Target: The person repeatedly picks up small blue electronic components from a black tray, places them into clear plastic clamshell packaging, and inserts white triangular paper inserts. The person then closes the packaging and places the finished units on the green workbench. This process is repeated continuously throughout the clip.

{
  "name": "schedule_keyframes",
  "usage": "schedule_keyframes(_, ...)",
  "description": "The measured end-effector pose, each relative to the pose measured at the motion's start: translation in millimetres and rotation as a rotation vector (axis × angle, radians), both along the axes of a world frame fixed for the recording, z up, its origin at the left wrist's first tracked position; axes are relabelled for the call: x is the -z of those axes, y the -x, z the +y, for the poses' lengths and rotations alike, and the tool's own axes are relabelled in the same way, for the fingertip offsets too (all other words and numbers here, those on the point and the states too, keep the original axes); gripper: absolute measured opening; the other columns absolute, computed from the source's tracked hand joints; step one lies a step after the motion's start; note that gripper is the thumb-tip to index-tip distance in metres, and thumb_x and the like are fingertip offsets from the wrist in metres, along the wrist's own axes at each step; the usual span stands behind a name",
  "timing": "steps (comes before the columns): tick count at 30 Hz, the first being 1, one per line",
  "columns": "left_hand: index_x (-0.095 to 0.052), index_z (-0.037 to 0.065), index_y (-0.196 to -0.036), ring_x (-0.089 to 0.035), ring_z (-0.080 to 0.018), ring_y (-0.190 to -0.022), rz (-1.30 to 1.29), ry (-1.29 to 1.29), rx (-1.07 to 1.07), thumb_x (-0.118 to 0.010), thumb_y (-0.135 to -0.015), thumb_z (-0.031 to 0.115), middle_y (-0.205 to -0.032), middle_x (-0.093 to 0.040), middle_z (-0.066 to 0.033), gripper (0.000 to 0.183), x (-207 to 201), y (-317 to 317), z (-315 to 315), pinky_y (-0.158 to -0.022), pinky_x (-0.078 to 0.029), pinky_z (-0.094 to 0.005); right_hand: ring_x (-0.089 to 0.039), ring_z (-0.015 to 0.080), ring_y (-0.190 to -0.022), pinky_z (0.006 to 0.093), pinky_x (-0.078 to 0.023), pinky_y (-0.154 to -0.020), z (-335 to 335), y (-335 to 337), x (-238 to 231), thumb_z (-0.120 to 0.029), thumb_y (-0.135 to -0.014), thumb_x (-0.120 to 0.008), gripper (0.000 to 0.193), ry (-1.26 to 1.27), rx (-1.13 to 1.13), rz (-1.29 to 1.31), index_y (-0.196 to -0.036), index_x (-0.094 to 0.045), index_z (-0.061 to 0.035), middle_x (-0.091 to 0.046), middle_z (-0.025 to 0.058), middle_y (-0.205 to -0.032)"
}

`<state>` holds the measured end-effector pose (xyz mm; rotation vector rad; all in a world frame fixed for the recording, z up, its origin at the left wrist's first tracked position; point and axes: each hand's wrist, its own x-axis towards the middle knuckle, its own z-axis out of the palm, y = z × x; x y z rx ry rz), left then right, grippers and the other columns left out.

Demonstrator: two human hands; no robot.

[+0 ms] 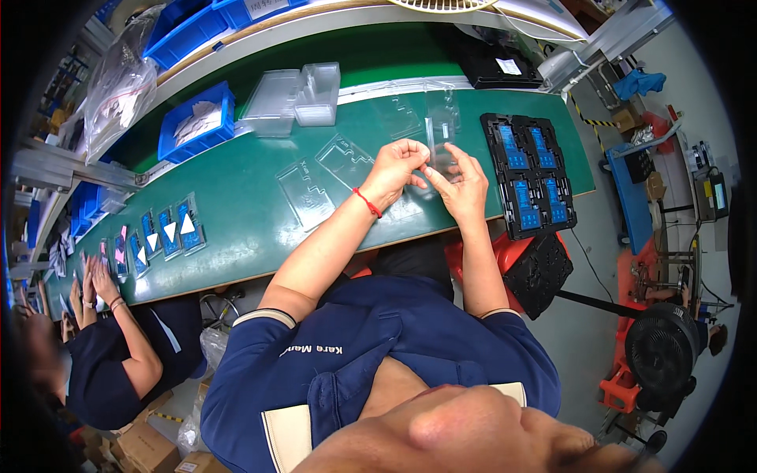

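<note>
l hand (pixel 402 167): fingertips pinched on clear tray (pixel 444 156) | r hand (pixel 464 185): part-curled, thumb+fingers gripping same | tray btwn hands, both abt equally near, long axis approx fore-aft

Pale lettering (pixel 311 349) is running upside down across the navy shirt's (pixel 260 386) chest. A white label (pixel 264 6) is showing dark characters on a blue bin (pixel 236 14). A white sticker (pixel 509 66) is lying on black trays (pixel 482 65) (its print is looking too small to read). Blue panels (pixel 514 150) are carrying tiny, illegible pale marks.
</note>
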<state>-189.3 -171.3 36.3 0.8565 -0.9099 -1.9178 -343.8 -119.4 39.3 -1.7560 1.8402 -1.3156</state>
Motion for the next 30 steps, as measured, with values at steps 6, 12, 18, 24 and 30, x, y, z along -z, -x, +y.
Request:
schedule_keyframes(6,-0.061,0.002,-0.097,-0.061,-0.0106,-0.070,0.135,-0.084,0.033,-0.061,-0.095,0.013,-0.085,-0.062,-0.0040,0.012,4.6,-5.0,7.6,-0.053,-0.056,-0.0235,-0.065,0.0211,-0.077,0.0317,-0.053,-0.063,7.2,-5.3,0.2,-0.038,-0.067,-0.086,0.063,-0.042,-0.029,-0.112,-0.119,-0.066,-0.0074,-0.066,0.0135,-0.099)
schedule_keyframes(12,-0.061,0.004,-0.093,-0.058,-0.0085,-0.065,0.225,-0.077,0.087,-0.060,-0.096,0.014,-0.078,-0.059,-0.0012,0.010,17.1,-4.5,10.7,-0.048,-0.050,-0.0219,-0.067,0.0192,-0.076,0.0294,-0.055,-0.063,10.1,-4.9,6.5,-0.032,-0.069,-0.086,0.060,-0.061,-0.059,-0.201,-0.120,-0.066,-0.0072,-0.066,0.0146,-0.102)
schedule_keyframes(18,-0.060,0.006,-0.089,-0.050,-0.0063,-0.058,0.005,-0.197,-0.084,-0.061,-0.095,0.014,-0.072,-0.056,0.0007,0.010,18.9,-7.3,10.7,-0.040,-0.036,-0.0219,-0.067,0.0183,-0.073,0.0313,-0.055,-0.066,5.4,21.7,11.6,-0.027,-0.074,-0.081,0.052,-0.102,0.094,-0.217,-0.119,-0.066,-0.0072,-0.065,0.0146,-0.098)
schedule_keyframes(24,-0.064,0.002,-0.102,-0.060,-0.0264,-0.082,-1.239,0.837,-0.403,-0.071,-0.084,0.022,-0.096,-0.062,-0.0118,0.028,9.5,-30.8,28.4,-0.071,-0.050,-0.0398,-0.048,0.0407,-0.115,0.0484,-0.041,-0.096,16.1,30.9,26.5,-0.049,-0.079,-0.071,0.061,-0.132,0.320,0.604,-0.123,-0.064,-0.0076,-0.052,0.0274,-0.126)
schedule_keyframes(30,-0.060,0.011,-0.123,-0.031,-0.0413,-0.137,-1.525,0.928,-0.191,-0.071,-0.079,0.050,-0.144,-0.039,-0.0217,0.059,10.0,-59.5,69.1,-0.107,-0.018,-0.0687,-0.041,0.0423,-0.122,0.0522,-0.032,-0.101,23.9,-2.5,32.8,-0.056,-0.083,-0.063,0.070,-0.135,0.259,0.620,-0.131,-0.056,-0.0063,-0.043,0.0292,-0.136)
